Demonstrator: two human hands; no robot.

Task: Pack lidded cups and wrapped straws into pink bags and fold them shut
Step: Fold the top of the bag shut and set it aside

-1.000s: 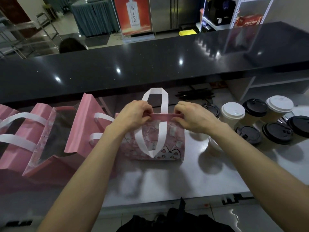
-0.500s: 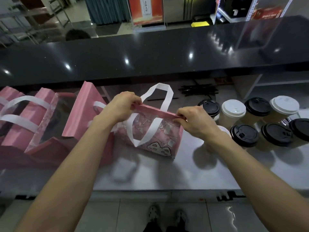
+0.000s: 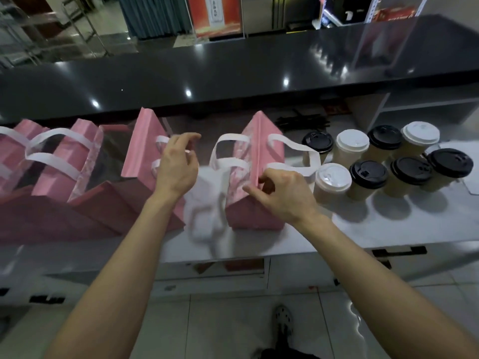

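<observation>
A pink bag [image 3: 261,151] stands folded shut on the steel worktop [image 3: 363,229], its ridge pointing at me and its white handles [image 3: 293,151] hanging to both sides. My right hand [image 3: 282,195] pinches the near end of its folded top. Just left of it, my left hand [image 3: 178,164] hovers with fingers spread and holds nothing, in front of another folded pink bag [image 3: 145,149]. Several lidded cups [image 3: 368,177], with black or white lids, stand to the right of the bag. Dark wrapped straws [image 3: 303,123] lie at the back.
More pink bags [image 3: 51,161] with white handles line the left of the worktop. A raised black counter [image 3: 233,73] runs across the back. An open grey shelf [image 3: 420,107] sits at the back right. The worktop's front edge is near my forearms, with tiled floor below.
The bag has been turned end-on and set beside the row of bags. My left hand let go of its top and opened; the handles dropped to the sides.
</observation>
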